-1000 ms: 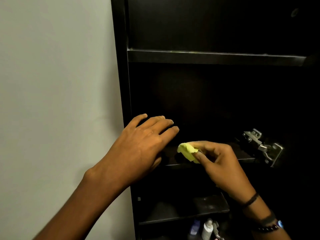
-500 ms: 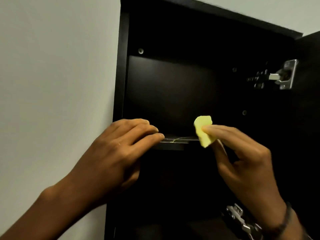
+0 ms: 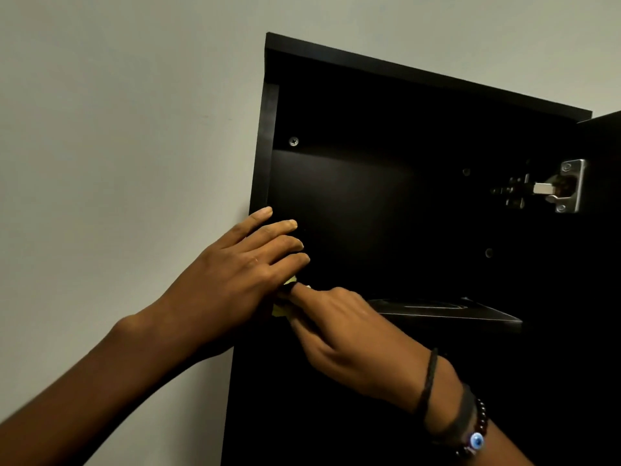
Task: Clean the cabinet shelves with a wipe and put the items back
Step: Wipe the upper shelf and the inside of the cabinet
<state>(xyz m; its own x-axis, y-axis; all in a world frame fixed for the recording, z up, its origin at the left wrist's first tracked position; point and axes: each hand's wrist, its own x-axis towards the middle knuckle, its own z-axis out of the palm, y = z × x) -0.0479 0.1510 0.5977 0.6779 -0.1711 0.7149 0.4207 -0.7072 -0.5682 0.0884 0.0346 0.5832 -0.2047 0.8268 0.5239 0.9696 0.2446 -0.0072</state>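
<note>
The cabinet [image 3: 369, 196] is black, its shelf [image 3: 437, 312] streaked with pale gloss. The wall [image 3: 117, 129] is pale grey-green, the wipe [image 3: 280, 311] yellow, the hinge [image 3: 568, 186] silver. A black cord [image 3: 428, 381] and dark red beads [image 3: 483, 423] with one blue-and-white eye bead [image 3: 476, 440] ring the wrist [image 3: 448, 385].

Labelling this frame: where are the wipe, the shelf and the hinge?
wipe [image 3: 279, 311], head view, exposed yellow corner
shelf [image 3: 443, 311], head view, bare top surface
hinge [image 3: 571, 185], head view, metal mounting plate

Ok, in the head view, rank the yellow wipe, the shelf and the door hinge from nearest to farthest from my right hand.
1. The yellow wipe: held by the right hand, at its left edge.
2. The shelf: just to the hand's right.
3. The door hinge: far upper right, on the open door.
</note>
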